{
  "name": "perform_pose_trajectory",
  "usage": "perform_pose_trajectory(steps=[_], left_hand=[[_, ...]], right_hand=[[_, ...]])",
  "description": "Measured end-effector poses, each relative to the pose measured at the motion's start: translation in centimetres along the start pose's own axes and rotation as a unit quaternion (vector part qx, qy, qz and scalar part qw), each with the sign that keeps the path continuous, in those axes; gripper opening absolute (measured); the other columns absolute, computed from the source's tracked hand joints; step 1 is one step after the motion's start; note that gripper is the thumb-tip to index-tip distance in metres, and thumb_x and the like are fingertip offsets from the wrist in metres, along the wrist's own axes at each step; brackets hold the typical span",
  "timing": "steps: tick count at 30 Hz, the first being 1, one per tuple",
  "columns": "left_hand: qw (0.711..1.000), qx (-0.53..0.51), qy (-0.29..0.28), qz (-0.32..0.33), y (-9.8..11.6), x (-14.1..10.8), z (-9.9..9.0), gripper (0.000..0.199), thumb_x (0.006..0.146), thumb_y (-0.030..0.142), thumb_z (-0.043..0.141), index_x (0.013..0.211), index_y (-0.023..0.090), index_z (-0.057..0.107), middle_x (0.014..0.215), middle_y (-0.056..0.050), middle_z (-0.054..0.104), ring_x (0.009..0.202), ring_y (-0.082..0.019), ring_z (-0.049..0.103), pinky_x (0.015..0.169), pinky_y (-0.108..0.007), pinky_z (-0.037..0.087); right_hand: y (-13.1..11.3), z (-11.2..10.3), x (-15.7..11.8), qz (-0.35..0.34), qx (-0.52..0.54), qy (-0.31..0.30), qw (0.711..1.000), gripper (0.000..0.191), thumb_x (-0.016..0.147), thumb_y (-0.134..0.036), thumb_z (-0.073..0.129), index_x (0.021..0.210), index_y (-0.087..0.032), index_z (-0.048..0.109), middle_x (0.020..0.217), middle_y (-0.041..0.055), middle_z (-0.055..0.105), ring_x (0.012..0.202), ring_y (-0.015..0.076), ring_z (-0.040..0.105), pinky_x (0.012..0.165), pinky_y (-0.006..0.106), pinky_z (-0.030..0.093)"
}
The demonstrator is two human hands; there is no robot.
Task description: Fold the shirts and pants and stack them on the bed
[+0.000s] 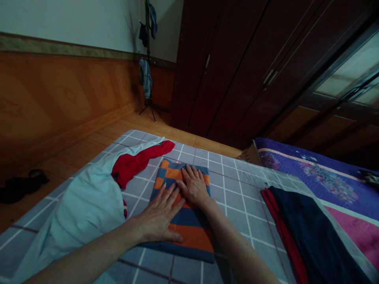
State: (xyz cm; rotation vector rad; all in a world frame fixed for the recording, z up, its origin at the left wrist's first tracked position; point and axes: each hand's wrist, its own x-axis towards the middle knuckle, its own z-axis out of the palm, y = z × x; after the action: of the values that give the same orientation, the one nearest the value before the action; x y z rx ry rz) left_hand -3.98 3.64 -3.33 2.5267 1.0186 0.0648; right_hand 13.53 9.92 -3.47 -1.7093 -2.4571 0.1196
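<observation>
An orange and blue striped cloth (192, 232), folded into a rectangle, lies flat on the grey checked bedding (239, 221). My left hand (161, 215) rests on its left part, palm down with the fingers spread. On the upper part lies my right hand (194, 186), flat as well, its fingers stretched out. The thumb of my right hand is close to the fingertips of my left hand. Nothing is held in either hand.
A pale blue cloth (85, 201) and a red cloth (133, 161) lie crumpled on the left. Dark blue (314, 228) and red folded garments (284, 236) are at the right. Beyond the bed stand a coat rack (148, 51) and a dark wardrobe (225, 67).
</observation>
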Motion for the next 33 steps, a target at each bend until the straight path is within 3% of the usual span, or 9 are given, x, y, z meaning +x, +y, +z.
perform_pose_trajectory(steps=[5, 9, 14, 17, 20, 24, 27, 30, 33], left_hand=[[1.000, -0.006, -0.014, -0.024, 0.0, 0.0, 0.1, 0.102, 0.068, 0.078, 0.053, 0.147, 0.019, 0.029, 0.154, -0.019, 0.018, 0.140, -0.043, 0.008, 0.111, -0.061, 0.009], [1.000, -0.011, 0.014, -0.001, -0.3, 0.0, 0.5, 0.100, 0.069, 0.075, 0.055, 0.148, 0.022, 0.025, 0.155, -0.017, 0.018, 0.141, -0.043, 0.007, 0.110, -0.063, 0.012], [1.000, -0.006, 0.026, 0.008, -0.4, 0.0, 0.6, 0.098, 0.069, 0.073, 0.058, 0.147, 0.021, 0.028, 0.153, -0.018, 0.022, 0.140, -0.044, 0.012, 0.110, -0.063, 0.011], [1.000, -0.004, 0.011, 0.000, -0.1, 0.0, 0.2, 0.099, 0.071, 0.072, 0.056, 0.149, 0.021, 0.021, 0.155, -0.018, 0.012, 0.141, -0.042, 0.006, 0.110, -0.063, 0.012], [1.000, 0.003, 0.000, -0.011, 0.2, -0.1, 0.0, 0.097, 0.072, 0.071, 0.057, 0.149, 0.022, 0.022, 0.156, -0.018, 0.003, 0.142, -0.040, -0.001, 0.110, -0.062, 0.010], [1.000, 0.016, 0.020, 0.001, 0.1, -0.2, 0.0, 0.096, 0.073, 0.070, 0.056, 0.148, 0.023, 0.023, 0.156, -0.016, 0.003, 0.142, -0.038, -0.002, 0.111, -0.061, 0.007], [1.000, 0.020, 0.018, -0.001, 0.1, -0.2, 0.1, 0.096, 0.073, 0.071, 0.055, 0.148, 0.022, 0.022, 0.156, -0.016, 0.002, 0.142, -0.037, -0.003, 0.112, -0.060, 0.006], [1.000, 0.018, 0.000, -0.007, 0.3, -0.2, -0.1, 0.096, 0.074, 0.072, 0.053, 0.149, 0.021, 0.020, 0.156, -0.016, -0.002, 0.142, -0.037, -0.006, 0.112, -0.060, 0.005], [0.999, 0.026, -0.024, -0.020, 0.5, -0.2, -0.4, 0.098, 0.075, 0.073, 0.048, 0.150, 0.019, 0.015, 0.155, -0.016, -0.005, 0.142, -0.036, -0.008, 0.112, -0.058, 0.003]], right_hand=[[-1.4, 0.0, 2.0, -0.092, 0.029, -0.010, 0.995, 0.053, 0.098, -0.051, 0.030, 0.140, -0.021, 0.041, 0.147, 0.0074, 0.038, 0.138, 0.0271, 0.026, 0.111, 0.051, 0.018], [-2.5, -0.1, 3.4, -0.095, 0.025, 0.001, 0.995, 0.054, 0.098, -0.051, 0.029, 0.140, -0.019, 0.041, 0.147, 0.0097, 0.039, 0.135, 0.0266, 0.029, 0.110, 0.050, 0.020], [-3.0, 0.3, 3.9, -0.106, 0.017, 0.001, 0.994, 0.056, 0.097, -0.054, 0.029, 0.142, -0.022, 0.038, 0.148, 0.0056, 0.037, 0.136, 0.0234, 0.029, 0.111, 0.042, 0.021], [-1.3, 0.4, 3.8, -0.085, 0.003, 0.002, 0.996, 0.060, 0.096, -0.057, 0.030, 0.142, -0.020, 0.038, 0.149, 0.0078, 0.035, 0.137, 0.0257, 0.027, 0.112, 0.043, 0.017], [2.3, 0.0, 3.6, -0.038, -0.015, 0.002, 0.999, 0.062, 0.095, -0.057, 0.033, 0.143, -0.018, 0.037, 0.149, 0.0112, 0.035, 0.138, 0.0289, 0.026, 0.112, 0.047, 0.015], [6.1, -0.7, 2.6, 0.046, -0.037, 0.007, 0.998, 0.065, 0.096, -0.055, 0.031, 0.143, -0.011, 0.037, 0.148, 0.0180, 0.034, 0.136, 0.0344, 0.027, 0.109, 0.052, 0.018], [6.4, -0.8, 0.8, 0.066, -0.048, 0.016, 0.997, 0.071, 0.094, -0.057, 0.034, 0.145, -0.008, 0.031, 0.151, 0.0197, 0.024, 0.139, 0.0350, 0.020, 0.111, 0.051, 0.014], [5.6, -0.6, -1.3, 0.041, -0.050, 0.012, 0.998, 0.069, 0.094, -0.056, 0.037, 0.147, -0.012, 0.029, 0.153, 0.0124, 0.023, 0.141, 0.0288, 0.017, 0.114, 0.045, 0.011], [4.6, -0.3, -3.1, 0.057, -0.051, 0.028, 0.997, 0.069, 0.094, -0.054, 0.036, 0.144, -0.007, 0.032, 0.152, 0.0169, 0.025, 0.141, 0.0312, 0.019, 0.113, 0.050, 0.014]])
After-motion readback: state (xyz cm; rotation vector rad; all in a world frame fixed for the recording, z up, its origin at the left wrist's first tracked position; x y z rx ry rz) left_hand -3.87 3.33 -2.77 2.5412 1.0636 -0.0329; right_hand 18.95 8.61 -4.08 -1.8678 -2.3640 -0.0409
